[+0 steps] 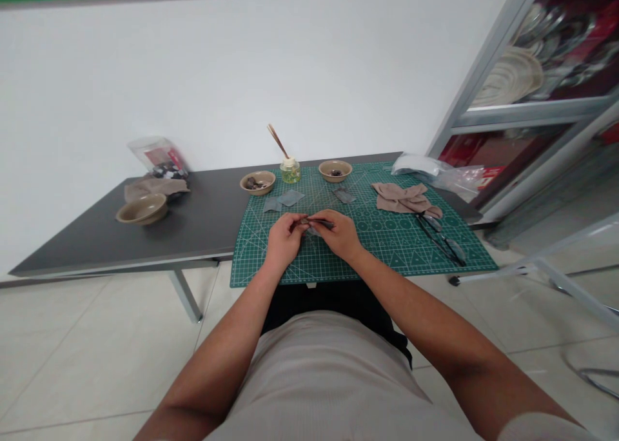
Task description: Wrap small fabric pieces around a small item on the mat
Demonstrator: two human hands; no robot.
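Over the front middle of the green cutting mat (256, 254), my left hand (284, 240) and my right hand (342, 236) meet, fingertips nearly touching. The left thumb and fingers pinch a small brownish piece (304, 220), too small to name. Between my right fingers lies a slim dark tool (325, 224), pointing toward that piece; its kind is not clear. A small greyish, see-through scrap (313, 231) shows just below the fingertips. Behind the hands lie blue-grey abrasive-looking sheets (292, 198) and a dark grey sheet (343, 195).
Two tan bowls, a left one (258, 190) and a right one (334, 179), hold small dark pieces. Between them stands a reed diffuser bottle (291, 171). Rightward are a brown cloth (399, 198), eyeglasses (442, 240) and a plastic bag (435, 168). Another bowl (143, 215) sits far left.
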